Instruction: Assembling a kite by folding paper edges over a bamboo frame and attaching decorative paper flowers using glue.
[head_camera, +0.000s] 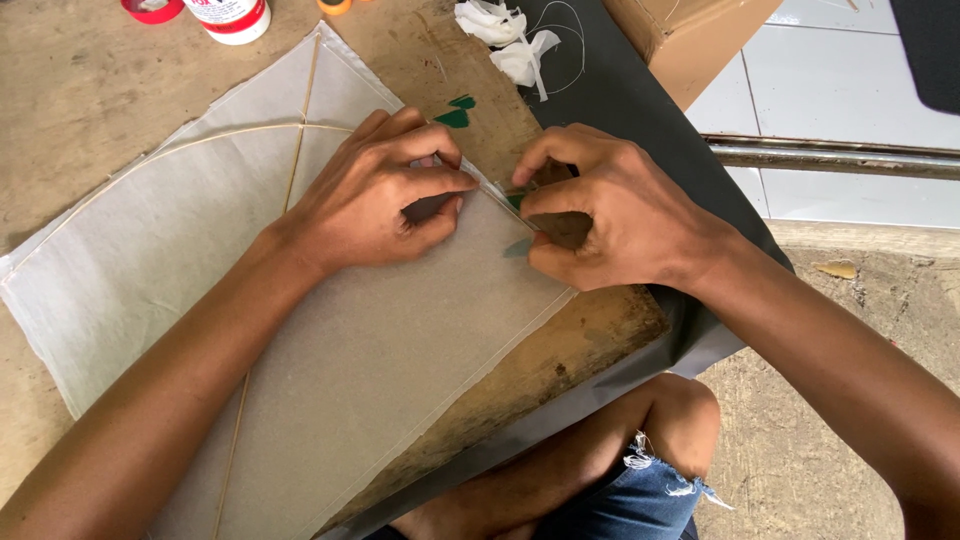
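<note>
Nearest the camera, a bent knee (672, 410) in frayed denim shorts (640, 500) sits just below the lower corner of the wooden board (560, 360), which serves as the work surface. On that board lies a pale paper kite (330, 350), spread flat and covering most of it, with thin bamboo sticks (297, 150) crossing under the paper: one straight spine running toward the board's far edge and one curved bow arching across to the left. The left hand (375, 195) rests on the kite near the board's right edge, fingers curled and thumb and forefinger pinched down on the kite's edge. The right hand (600, 215) sits just beside it, close enough that the fingertips nearly meet, and is closed on the same edge where a small green piece (514, 198) shows between the fingers; what exactly it grips there is partly hidden. Two more green scraps (455, 112) lie on the bare board just beyond the left hand. A dark sheet (620, 100) hangs under the board on its right side. At the board's far edge stand a white jar with a red band (232, 15), a red lid (152, 9), and crumpled white scraps (505, 40) with thread. Beyond the board to the right are a cardboard box (690, 35), a metal pipe (840, 157) and white floor tiles (850, 90).
</note>
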